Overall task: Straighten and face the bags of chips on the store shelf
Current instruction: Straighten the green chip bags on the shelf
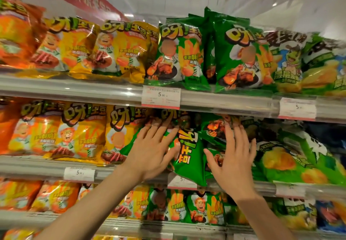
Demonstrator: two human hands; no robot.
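On the middle shelf several green chip bags lie jumbled. One green bag stands turned sideways, its yellow lettering running downward, and its lower corner hangs over the shelf edge. My left hand lies flat with straight fingers on the green bags to its left. My right hand is spread flat on another tumbled green bag to its right. Neither hand curls round a bag.
Yellow bags stand upright and faced at the left of the middle shelf. Light green bags lean at the right. The top shelf holds upright yellow and green bags. Price tags line the shelf rails. A lower shelf holds more bags.
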